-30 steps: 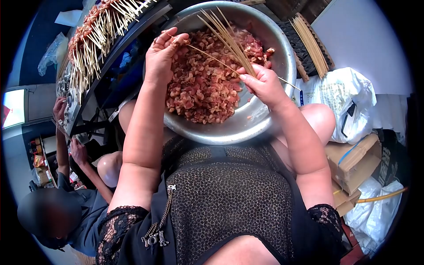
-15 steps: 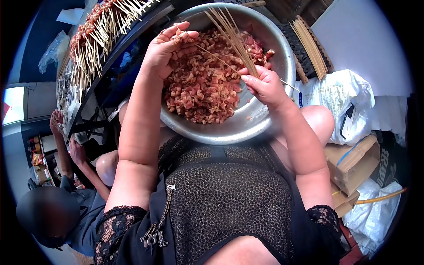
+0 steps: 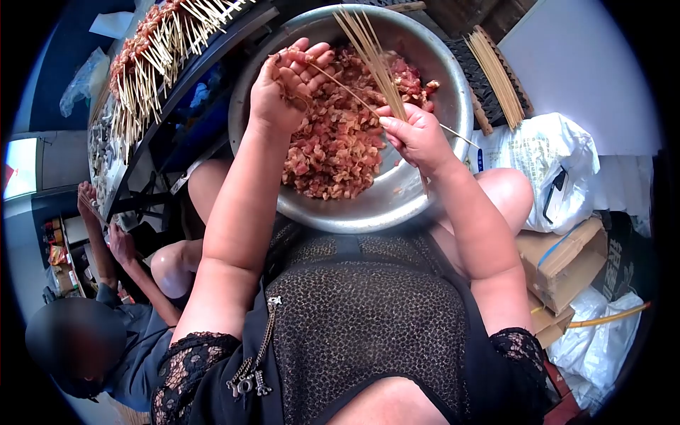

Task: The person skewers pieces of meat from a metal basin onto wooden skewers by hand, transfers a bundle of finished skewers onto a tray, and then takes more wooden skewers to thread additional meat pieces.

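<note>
A wide metal basin [image 3: 453, 78] in front of me holds a heap of chopped raw meat [image 3: 333, 152]. Over its left side my left hand [image 3: 287, 85] is turned palm up, fingers partly spread, with scraps of meat lying in it. A piece of meat [image 3: 301, 57] at those fingers sits at the tip of a single bamboo skewer [image 3: 347, 91]. My right hand [image 3: 418, 136], over the basin's right side, pinches that skewer between thumb and finger. The same hand grips a bundle of bamboo skewers [image 3: 375, 57] pointing up and away.
Many loaded meat skewers [image 3: 152, 71] lie on a table at upper left. More bare skewers [image 3: 496, 78] rest on a dark woven surface at right. A white plastic bag [image 3: 559, 163] and cardboard boxes [image 3: 567, 262] stand at right. Another person [image 3: 134, 347] sits at left.
My left hand has moved slightly right and its fingers have opened more, showing the palm. My right hand has shifted a little left, with the skewers still in it.
</note>
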Demonstrator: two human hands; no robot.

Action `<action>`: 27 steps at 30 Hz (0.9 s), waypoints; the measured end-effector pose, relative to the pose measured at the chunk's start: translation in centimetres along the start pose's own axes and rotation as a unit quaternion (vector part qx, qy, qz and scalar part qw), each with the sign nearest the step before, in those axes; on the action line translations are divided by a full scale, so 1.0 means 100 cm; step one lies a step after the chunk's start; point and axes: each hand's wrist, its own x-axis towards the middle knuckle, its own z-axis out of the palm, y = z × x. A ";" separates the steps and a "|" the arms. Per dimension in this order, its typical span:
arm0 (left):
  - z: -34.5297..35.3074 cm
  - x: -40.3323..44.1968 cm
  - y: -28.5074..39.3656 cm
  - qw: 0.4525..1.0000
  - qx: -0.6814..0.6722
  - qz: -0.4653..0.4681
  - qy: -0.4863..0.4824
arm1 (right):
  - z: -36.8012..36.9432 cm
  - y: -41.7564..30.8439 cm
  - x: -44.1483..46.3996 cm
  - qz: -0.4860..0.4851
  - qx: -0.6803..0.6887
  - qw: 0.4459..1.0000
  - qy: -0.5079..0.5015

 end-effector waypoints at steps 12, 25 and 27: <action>0.010 0.004 -0.010 0.998 0.001 0.050 0.023 | 0.010 0.006 0.000 -0.006 -0.032 0.999 0.015; 0.008 0.010 -0.023 0.997 -0.044 0.058 -0.032 | 0.012 0.019 0.006 -0.020 0.009 1.000 -0.006; 0.009 0.009 -0.027 0.997 -0.037 0.057 -0.038 | 0.015 0.018 0.006 -0.023 0.009 1.000 -0.003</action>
